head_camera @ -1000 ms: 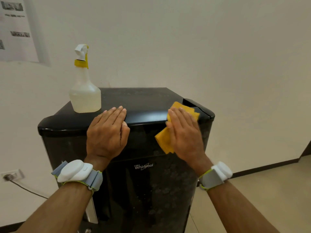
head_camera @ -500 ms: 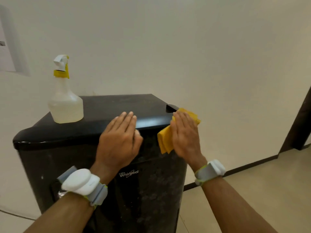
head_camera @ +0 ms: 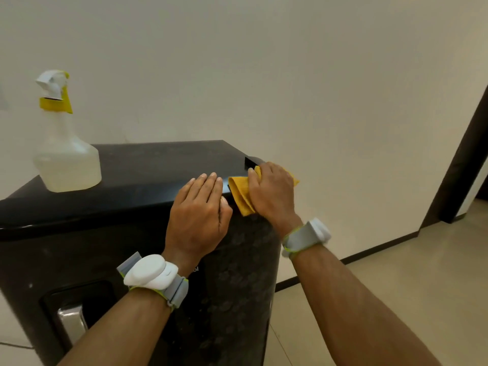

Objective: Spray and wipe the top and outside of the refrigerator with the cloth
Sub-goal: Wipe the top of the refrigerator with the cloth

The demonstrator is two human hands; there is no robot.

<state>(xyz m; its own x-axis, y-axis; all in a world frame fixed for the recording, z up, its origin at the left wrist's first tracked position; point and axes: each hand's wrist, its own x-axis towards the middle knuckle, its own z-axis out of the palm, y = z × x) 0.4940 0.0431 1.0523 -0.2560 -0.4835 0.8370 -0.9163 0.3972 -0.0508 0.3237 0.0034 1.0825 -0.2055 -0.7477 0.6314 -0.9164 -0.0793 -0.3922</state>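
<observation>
A small black refrigerator [head_camera: 142,165] stands against a pale wall. A clear spray bottle [head_camera: 64,154] with a white and yellow trigger stands upright on the left of its top. My right hand [head_camera: 272,194] presses a folded yellow cloth [head_camera: 240,192] onto the front right corner of the top, fingers curled over the cloth. My left hand [head_camera: 200,217] lies flat with fingers together on the front edge of the top, just left of the cloth, holding nothing.
A silver door handle [head_camera: 70,323] sits in a recess at the lower left of the door. Beige tiled floor [head_camera: 396,286] spreads to the right. A dark door frame [head_camera: 462,159] stands at the far right, and a dark skirting runs along the wall.
The view has swung right and closer. My right hand has carried the cloth up from the door's upper front to the top right corner. My left hand has stayed on the front edge.
</observation>
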